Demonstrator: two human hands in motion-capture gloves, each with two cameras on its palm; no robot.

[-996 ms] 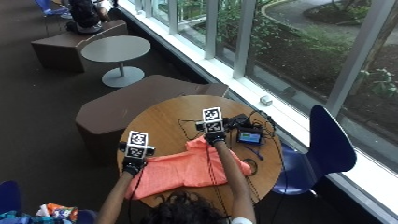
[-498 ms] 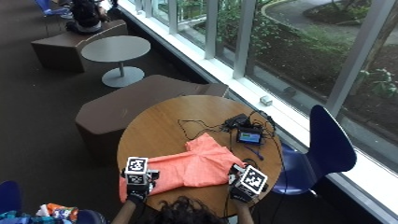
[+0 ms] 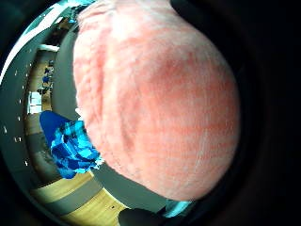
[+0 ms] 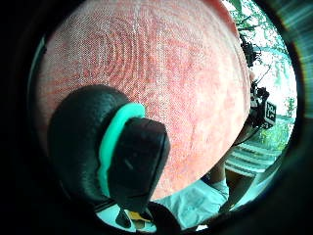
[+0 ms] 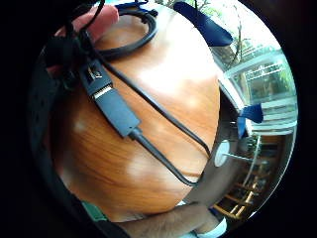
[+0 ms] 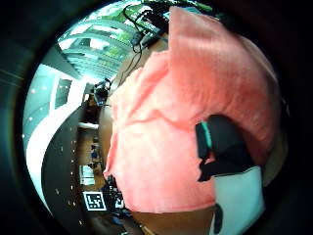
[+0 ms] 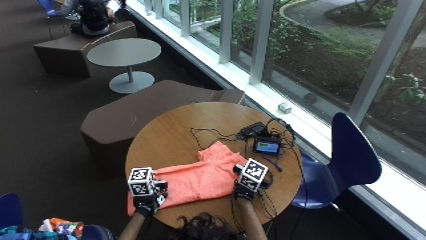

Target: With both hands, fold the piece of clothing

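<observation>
Gripping an orange garment [image 7: 200, 177] on a round table [image 7: 173, 130], both hands at its near edge

This looks like a lounge or common area in an office or campus building. A round wooden bench [image 7: 186, 130] stands just beside a long run of floor-to-ceiling windows [image 7: 319, 45] (greenery and a curved path lie outside). A blue chair [image 7: 349, 155] sits between the bench and the glass. On the far side of the bench from the person are a low angular brown seat [image 7: 140, 112], then a grey pedestal table [image 7: 124, 54]. Dark carpet [image 7: 40, 125] covers the floor.
</observation>
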